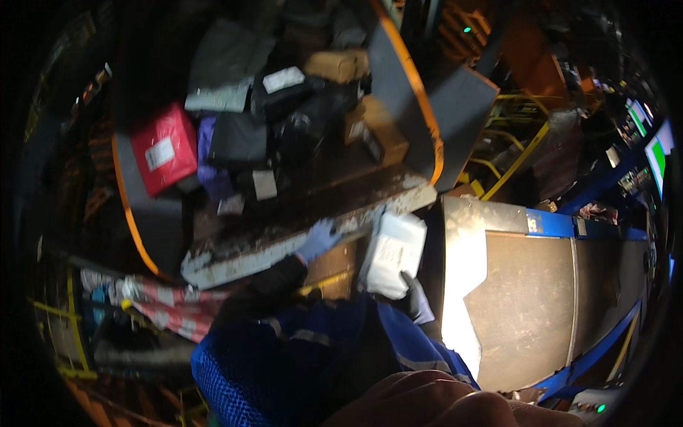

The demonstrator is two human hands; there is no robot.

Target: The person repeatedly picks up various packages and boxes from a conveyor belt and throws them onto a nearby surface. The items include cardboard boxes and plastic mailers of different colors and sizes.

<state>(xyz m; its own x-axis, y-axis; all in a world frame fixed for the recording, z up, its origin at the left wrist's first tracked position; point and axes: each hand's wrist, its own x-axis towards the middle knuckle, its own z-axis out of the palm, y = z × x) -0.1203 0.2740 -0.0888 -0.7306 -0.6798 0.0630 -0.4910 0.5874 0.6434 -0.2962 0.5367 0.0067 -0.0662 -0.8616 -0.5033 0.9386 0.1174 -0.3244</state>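
Note:
My right hand (415, 299), in a dark glove with a pale cuff, grips the lower end of a white plastic-wrapped parcel (394, 256) bearing a label. My left hand (319, 240), in a blue glove, lies at the worn pale edge (256, 267) of a dark chute, with no item in it. Beyond it on the chute are a pink parcel (173, 152), a purple parcel (207, 147), several black bags (240, 137), a grey bag (229, 53) and brown cardboard boxes (381, 131) (337, 65).
Grey side walls with orange edges (413, 80) flank the chute. To the right runs a brown conveyor belt (525, 299) with a blue and metal frame. A red-and-white checked bag (176, 309) is at lower left. Bare skin (437, 400), apparently fingers, fills the bottom close to the camera; whose is unclear.

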